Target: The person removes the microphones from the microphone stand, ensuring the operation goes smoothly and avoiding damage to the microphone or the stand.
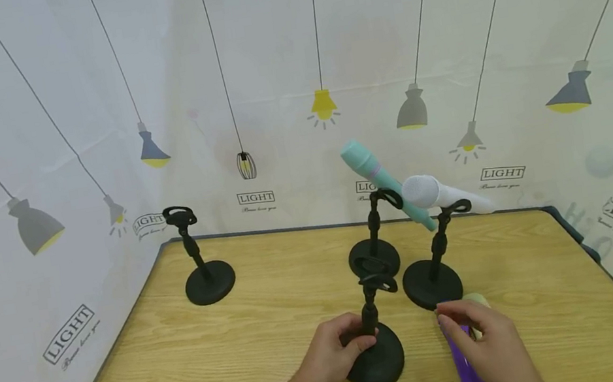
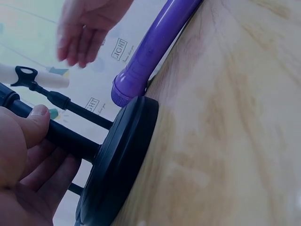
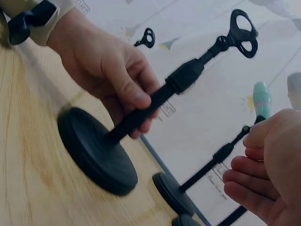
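My left hand grips the pole of a black desktop microphone stand, thumb on one side and fingers round the other. The stand's empty clip points up, and its round base is down by the tabletop. My right hand hovers over a purple microphone that lies on the table. Its fingers are loosely bent; the left wrist view shows it apart from the microphone and holding nothing. A pale yellow rounded thing shows partly behind the right hand.
Behind stand two stands, one with a teal microphone, the other with a white microphone, both tilted in their clips. Another stand with an empty clip is at the back left. A lamp-patterned sheet surrounds the wooden table.
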The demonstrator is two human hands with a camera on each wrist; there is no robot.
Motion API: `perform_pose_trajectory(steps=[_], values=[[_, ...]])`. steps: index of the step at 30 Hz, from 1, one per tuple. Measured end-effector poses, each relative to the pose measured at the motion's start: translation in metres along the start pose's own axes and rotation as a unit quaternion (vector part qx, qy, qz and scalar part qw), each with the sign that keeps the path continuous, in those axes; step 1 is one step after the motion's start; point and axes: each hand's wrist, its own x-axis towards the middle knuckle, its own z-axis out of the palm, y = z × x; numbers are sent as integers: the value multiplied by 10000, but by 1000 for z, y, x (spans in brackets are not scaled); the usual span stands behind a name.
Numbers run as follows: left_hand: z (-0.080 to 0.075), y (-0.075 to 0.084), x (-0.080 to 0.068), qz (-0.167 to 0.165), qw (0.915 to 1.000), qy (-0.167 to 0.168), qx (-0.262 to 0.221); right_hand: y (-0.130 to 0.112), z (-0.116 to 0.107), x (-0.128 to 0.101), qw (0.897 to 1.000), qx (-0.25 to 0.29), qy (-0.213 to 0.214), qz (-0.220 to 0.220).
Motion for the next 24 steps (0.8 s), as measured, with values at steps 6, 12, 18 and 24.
perform_pose_trajectory(steps=[6, 12, 18, 24], values=[[2, 0, -2, -7, 9999, -67, -139, -14, 18, 5, 9939, 975, -279, -433], [3, 0, -3, -77, 9999, -46, -111, -24, 32, 6, 9837, 1600, -510, -644], [7, 3, -3, -161, 9997, -116, -164, -32, 42, 5, 9751, 2058, -511, -655], [12, 5, -3, -6, 9992, -246, -324, -39, 51, 0, 9715, 2263, -420, -573]])
